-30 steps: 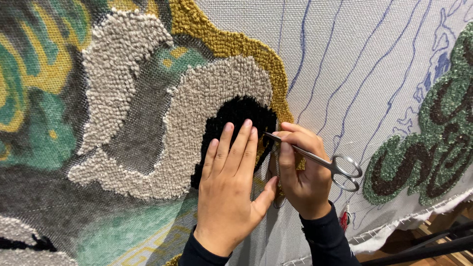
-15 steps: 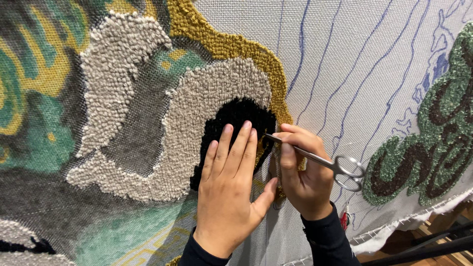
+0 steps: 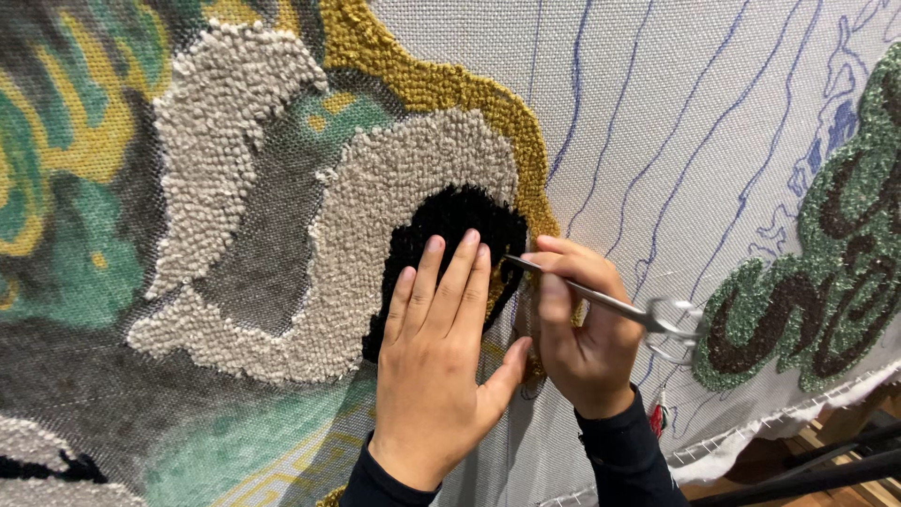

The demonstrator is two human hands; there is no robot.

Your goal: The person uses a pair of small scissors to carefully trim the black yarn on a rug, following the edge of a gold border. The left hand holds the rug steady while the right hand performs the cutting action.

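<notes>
A stretched tufting cloth [image 3: 657,84] fills the scene, its left half already worked in yarn. Toward the cloth's left edge, flat patches of green and yellow yarn [image 3: 56,188] sit beside a raised beige loop-pile band [image 3: 225,122], which curls around a flat grey patch [image 3: 263,253]. A mustard-yellow pile border [image 3: 422,75] arcs over the beige and runs down along a black pile patch [image 3: 450,225] near the middle of the cloth.

The person's left hand [image 3: 441,357] lies open and flat on the cloth, fingers together and stretched upward, fingertips resting on the lower part of the black patch, thumb spread out to the right. Just beside it, touching at the thumb, the right hand [image 3: 582,329] is closed around a pair of slim metal scissors [image 3: 610,302]. The blades point left, with the tip at the right-hand rim of the black patch, close to the left hand's fingertips; the finger loops stick out to the right, past the knuckles. Whether the blades are parted cannot be made out. Both wrists wear dark sleeves [image 3: 619,460].

Farther right, bare cloth carries blue drawn guide lines [image 3: 601,122], and near the cloth's right edge stands a green and brown pile motif [image 3: 826,263]. Beneath the lower right corner, a dark frame bar [image 3: 826,469] shows.
</notes>
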